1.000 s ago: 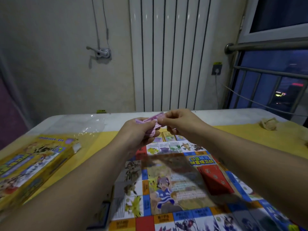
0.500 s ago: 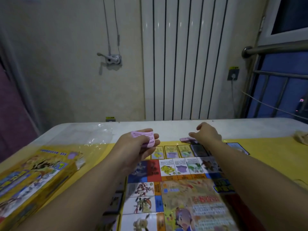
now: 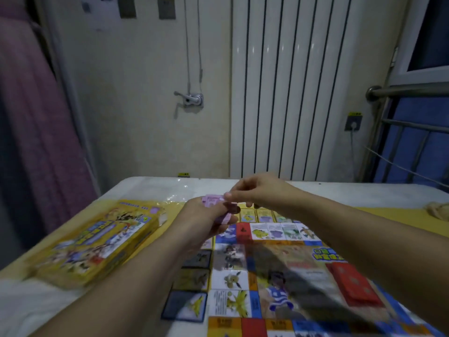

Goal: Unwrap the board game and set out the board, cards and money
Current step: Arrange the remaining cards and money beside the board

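Observation:
The colourful game board lies unfolded on the table in front of me. My left hand grips a small stack of pink play money above the board's far left corner. My right hand reaches over and pinches the top pink note of that stack. A red card deck lies on the board at the right. Several dark cards lie in a column along the board's left edge. More cards lie in a row along its far edge.
The yellow game box lies at the left of the table, with crumpled clear wrap beyond it. A beige crumpled thing sits at the table's right edge. A radiator and a wall stand behind the table; a window rail is at the right.
My right hand has come back from the far edge of the board to the pink stack in my left hand and now pinches its top note. The camera has tilted upward.

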Demonstrator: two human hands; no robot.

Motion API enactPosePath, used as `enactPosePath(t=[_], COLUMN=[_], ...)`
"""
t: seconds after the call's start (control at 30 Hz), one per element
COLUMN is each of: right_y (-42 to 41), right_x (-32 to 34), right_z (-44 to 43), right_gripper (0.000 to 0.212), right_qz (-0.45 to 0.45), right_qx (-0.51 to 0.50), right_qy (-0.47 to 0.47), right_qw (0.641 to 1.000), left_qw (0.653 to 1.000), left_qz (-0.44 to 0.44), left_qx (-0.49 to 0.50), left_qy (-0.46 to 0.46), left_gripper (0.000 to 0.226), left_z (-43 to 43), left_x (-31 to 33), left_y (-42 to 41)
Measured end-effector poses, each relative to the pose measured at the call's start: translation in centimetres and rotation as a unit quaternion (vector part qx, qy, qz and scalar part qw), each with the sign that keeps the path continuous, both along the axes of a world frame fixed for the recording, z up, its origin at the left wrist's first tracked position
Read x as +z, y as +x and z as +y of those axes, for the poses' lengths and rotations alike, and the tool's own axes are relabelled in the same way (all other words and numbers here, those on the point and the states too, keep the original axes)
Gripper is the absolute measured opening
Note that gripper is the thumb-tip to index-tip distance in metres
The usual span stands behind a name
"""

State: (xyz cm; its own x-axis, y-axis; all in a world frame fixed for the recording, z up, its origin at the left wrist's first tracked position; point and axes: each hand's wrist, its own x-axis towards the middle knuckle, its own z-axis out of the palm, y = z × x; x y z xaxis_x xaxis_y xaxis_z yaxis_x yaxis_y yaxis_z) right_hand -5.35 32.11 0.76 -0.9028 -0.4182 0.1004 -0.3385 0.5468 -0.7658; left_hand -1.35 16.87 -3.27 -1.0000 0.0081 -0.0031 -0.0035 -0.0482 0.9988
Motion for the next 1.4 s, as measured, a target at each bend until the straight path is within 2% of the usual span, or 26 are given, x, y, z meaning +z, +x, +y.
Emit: enactPosePath(t=[0.27, 0.33, 0.37, 0.43, 0.5, 0.57, 0.67, 0.77, 0.87, 0.93, 1.03, 1.1, 1.2, 1.3, 1.4], right_y=[5.2, 5.9, 6.0, 5.9, 5.5, 5.3, 5.0, 4.6, 4.6, 4.6, 5.6, 7.1, 10.4, 13.1, 15.2], right_x=[2.2, 2.3, 2.1, 1.3, -0.3, -2.5, -6.1, -8.4, -9.3, -9.3, -7.5, -5.3, -2.0, -0.2, 0.4], right_z=[-6.2, -8.0, -8.7, -9.9, -10.9, -11.9, -13.7, -15.3, -15.7, -15.4, -14.2, -12.8, -10.2, -6.9, -3.1], right_gripper=[0.008, 0.009, 0.011, 0.019, 0.018, 0.016, 0.021, 0.023, 0.021, 0.023, 0.018, 0.012, 0.017, 0.026, 0.029], right_qz=[0.072, 0.081, 0.066, 0.011, -0.046, -0.087, -0.111, -0.074, -0.010, 0.010, 0.030, 0.046, 0.055, 0.088, 0.129], right_qx=[0.128, 0.141, 0.148, 0.142, 0.092, 0.023, -0.033, -0.070, -0.077, -0.076, -0.065, -0.032, 0.041, 0.071, 0.067], right_qy=[0.143, 0.174, 0.160, 0.065, -0.060, -0.113, -0.063, 0.012, 0.112, 0.128, 0.078, 0.015, -0.027, 0.054, 0.120], right_qw=[0.979, 0.971, 0.974, 0.988, 0.993, 0.990, 0.991, 0.995, 0.991, 0.989, 0.994, 0.998, 0.997, 0.992, 0.982], left_qw=[0.990, 0.989, 0.990, 0.991, 0.994, 0.995, 0.989, 0.982, 0.977, 0.976, 0.978, 0.986, 0.996, 0.998, 0.996], left_qz=[0.020, 0.016, 0.012, 0.017, 0.027, 0.026, -0.002, -0.031, -0.051, -0.060, -0.068, -0.068, -0.055, -0.042, -0.026], left_qx=[-0.012, -0.007, 0.006, 0.032, 0.060, 0.094, 0.142, 0.159, 0.146, 0.138, 0.118, 0.093, 0.036, -0.033, -0.083], left_qy=[-0.142, -0.148, -0.141, -0.128, -0.092, -0.038, 0.039, 0.101, 0.146, 0.160, 0.155, 0.121, 0.059, 0.024, 0.021], left_gripper=[0.018, 0.016, 0.015, 0.013, 0.016, 0.016, 0.012, 0.024, 0.030, 0.031, 0.030, 0.030, 0.046, 0.066, 0.072], left_z=[-5.0, -6.5, -7.4, -9.0, -10.7, -12.1, -13.8, -14.6, -14.6, -14.3, -13.4, -12.2, -9.6, -6.4, -2.5], left_x=[1.1, 1.1, 1.0, 1.0, 0.9, 0.9, 0.7, 0.6, 0.7, 0.5, 0.2, 0.1, 0.1, 0.3, 0.9], left_y=[7.0, 8.1, 8.5, 9.4, 10.1, 10.6, 11.1, 11.4, 11.9, 12.0, 12.1, 12.4, 13.1, 13.8, 14.3])
